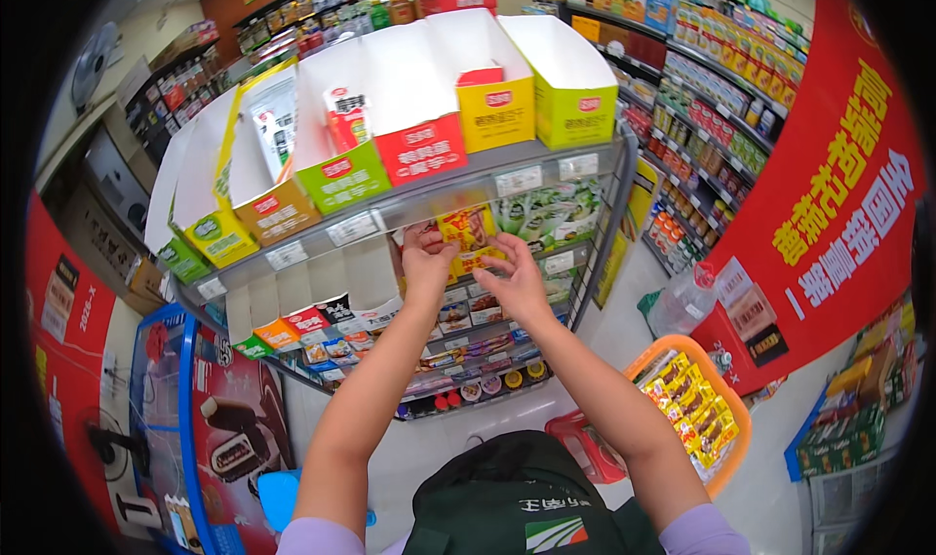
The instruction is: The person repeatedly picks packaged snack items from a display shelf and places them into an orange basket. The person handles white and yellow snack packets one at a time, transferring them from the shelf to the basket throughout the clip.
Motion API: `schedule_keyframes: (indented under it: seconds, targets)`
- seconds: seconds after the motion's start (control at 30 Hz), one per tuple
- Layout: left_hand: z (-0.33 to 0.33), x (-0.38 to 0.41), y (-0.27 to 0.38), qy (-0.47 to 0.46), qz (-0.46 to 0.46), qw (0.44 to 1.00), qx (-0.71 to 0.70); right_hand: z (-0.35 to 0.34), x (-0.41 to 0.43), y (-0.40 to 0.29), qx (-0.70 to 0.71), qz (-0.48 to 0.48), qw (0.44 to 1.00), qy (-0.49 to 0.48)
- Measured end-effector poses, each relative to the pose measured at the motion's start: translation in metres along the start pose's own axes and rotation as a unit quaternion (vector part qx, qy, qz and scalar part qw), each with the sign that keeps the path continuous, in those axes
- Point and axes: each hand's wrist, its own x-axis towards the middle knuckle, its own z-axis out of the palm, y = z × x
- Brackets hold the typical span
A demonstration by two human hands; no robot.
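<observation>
My left hand is at the left edge of a yellow snack packet, thumb and fingers closed on that edge. Beside the packet's lower right is my right hand, its fingers curved and apart. Both hands reach to the shelf level just below the top of a metal display rack. More yellow packaging shows under the packet, partly hidden by my fingers. Green-and-white packets fill the space to the right on the same level.
Open-topped cardboard display boxes line the rack's top, several with bare inner walls. An orange basket with yellow packets stands at my right. A red banner hangs at the right, and a blue-framed freezer is at the left.
</observation>
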Motion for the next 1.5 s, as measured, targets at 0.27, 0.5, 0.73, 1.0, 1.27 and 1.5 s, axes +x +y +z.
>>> schedule_keyframes:
  seconds: [0.27,0.5,0.73,1.0,1.27,1.5]
  targets:
    - [-0.007,0.022,0.005,-0.013,-0.087,0.995,0.054,0.016,0.04,0.026,0.0,0.004,1.0,0.0]
    - [-0.006,0.032,-0.004,-0.034,-0.093,0.991,0.09,0.015,0.037,0.024,-0.014,0.014,1.0,0.015]
    - [-0.005,0.045,-0.029,-0.057,-0.041,0.994,0.088,0.015,0.035,0.026,0.003,0.011,1.0,0.02]
    - [-0.005,0.036,-0.031,-0.043,-0.012,0.991,0.125,0.013,0.034,0.026,-0.009,0.009,1.0,0.017]
    - [-0.009,0.012,-0.028,-0.012,0.092,0.983,0.161,0.008,0.024,0.015,-0.006,-0.003,1.0,0.028]
    - [0.0,-0.027,0.017,-0.009,0.2,0.974,0.108,-0.001,0.01,-0.002,-0.064,-0.039,0.995,0.06]
